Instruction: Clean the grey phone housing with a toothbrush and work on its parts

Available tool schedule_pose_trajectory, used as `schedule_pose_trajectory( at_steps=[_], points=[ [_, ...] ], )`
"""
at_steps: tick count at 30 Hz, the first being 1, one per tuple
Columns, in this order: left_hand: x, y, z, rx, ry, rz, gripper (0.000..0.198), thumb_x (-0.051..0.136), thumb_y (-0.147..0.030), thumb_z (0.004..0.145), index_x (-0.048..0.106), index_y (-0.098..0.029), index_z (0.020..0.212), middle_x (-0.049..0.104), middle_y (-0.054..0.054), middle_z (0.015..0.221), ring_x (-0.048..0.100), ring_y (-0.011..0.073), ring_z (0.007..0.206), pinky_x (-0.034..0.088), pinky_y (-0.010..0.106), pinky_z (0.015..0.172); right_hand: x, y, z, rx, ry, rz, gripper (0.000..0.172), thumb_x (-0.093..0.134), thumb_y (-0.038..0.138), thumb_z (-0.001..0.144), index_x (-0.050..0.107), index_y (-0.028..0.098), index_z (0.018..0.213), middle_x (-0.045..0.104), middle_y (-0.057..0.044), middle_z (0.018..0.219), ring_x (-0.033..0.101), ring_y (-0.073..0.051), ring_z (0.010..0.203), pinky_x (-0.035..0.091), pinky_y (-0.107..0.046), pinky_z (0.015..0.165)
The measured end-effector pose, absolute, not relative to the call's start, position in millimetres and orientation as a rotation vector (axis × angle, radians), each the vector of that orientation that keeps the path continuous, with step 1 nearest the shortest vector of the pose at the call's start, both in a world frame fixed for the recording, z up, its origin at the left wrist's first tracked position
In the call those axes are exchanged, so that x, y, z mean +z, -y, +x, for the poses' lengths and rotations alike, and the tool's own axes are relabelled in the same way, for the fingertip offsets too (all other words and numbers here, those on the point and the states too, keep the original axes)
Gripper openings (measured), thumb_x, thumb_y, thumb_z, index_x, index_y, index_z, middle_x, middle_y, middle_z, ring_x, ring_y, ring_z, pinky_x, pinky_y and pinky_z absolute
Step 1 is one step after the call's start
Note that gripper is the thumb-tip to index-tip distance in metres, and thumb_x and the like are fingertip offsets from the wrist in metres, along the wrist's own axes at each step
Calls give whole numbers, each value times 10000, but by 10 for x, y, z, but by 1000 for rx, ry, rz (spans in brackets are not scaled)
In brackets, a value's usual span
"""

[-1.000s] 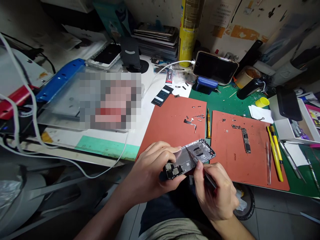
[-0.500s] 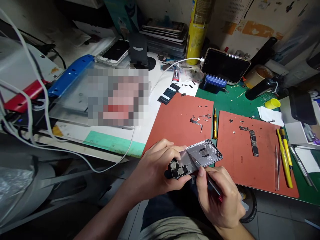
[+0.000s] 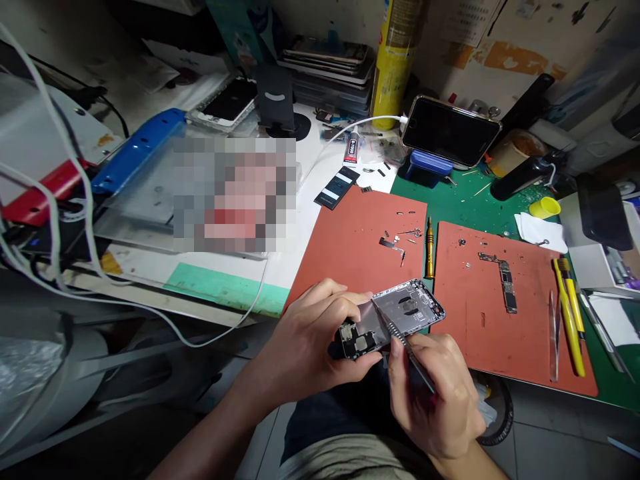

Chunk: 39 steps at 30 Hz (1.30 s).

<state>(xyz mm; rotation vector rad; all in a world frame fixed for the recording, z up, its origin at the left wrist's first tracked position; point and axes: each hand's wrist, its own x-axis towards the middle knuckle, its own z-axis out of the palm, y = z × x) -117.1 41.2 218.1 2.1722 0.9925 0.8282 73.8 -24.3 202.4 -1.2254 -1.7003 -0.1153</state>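
My left hand [image 3: 310, 337] grips an opened grey phone housing [image 3: 400, 315] by its near end, holding it just off the desk's front edge. My right hand [image 3: 433, 393] pinches a thin metal tool [image 3: 395, 331] like a pen, its tip lying inside the housing near the middle. The housing's inner parts show at the end by my left thumb.
Two red mats [image 3: 360, 247] [image 3: 505, 313] lie on a green cutting mat, carrying small screws, a logic board [image 3: 506, 283] and a brass screwdriver [image 3: 429, 248]. Yellow tools [image 3: 567, 313] lie right. A phone on a blue stand [image 3: 450, 139], a yellow can [image 3: 395, 57] and stacked screens stand behind.
The view shifted left between the first and second earlier frames. Since then my right hand has slid the tool slightly along the housing; my left hand keeps its grip.
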Motion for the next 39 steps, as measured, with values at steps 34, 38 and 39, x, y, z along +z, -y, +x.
schedule_pose_trajectory(
  at_steps=[34, 38, 39],
  points=[
    [2143, -419, -1267, 690, -962, 2425, 128, 683, -233, 993, 583, -247, 1073, 707, 108, 1398, 654, 284, 1152, 610, 401, 857, 2120, 538, 1336, -288, 1408, -1484, 264, 818, 13, 891, 710, 166, 1076, 787, -49, 964, 775, -166, 806, 645, -273, 755],
    [2116, -484, -1312, 698, -936, 2400, 124, 652, -268, 1015, 633, -266, 1137, 689, 105, 1433, 644, 311, 1221, 629, 399, 860, 2045, 578, 1636, -321, 1430, -1677, 153, 734, 137, 1006, 706, 168, 1153, 769, -48, 985, 766, -156, 842, 637, -260, 780],
    [2126, -511, -1320, 688, -917, 2411, 148, 664, -285, 1008, 650, -272, 1155, 693, 102, 1430, 654, 317, 1224, 637, 396, 853, 2035, 578, 1683, -339, 1446, -1713, 166, 705, 149, 1027, 701, 161, 1193, 764, -60, 1001, 764, -165, 871, 634, -275, 800]
  ],
)
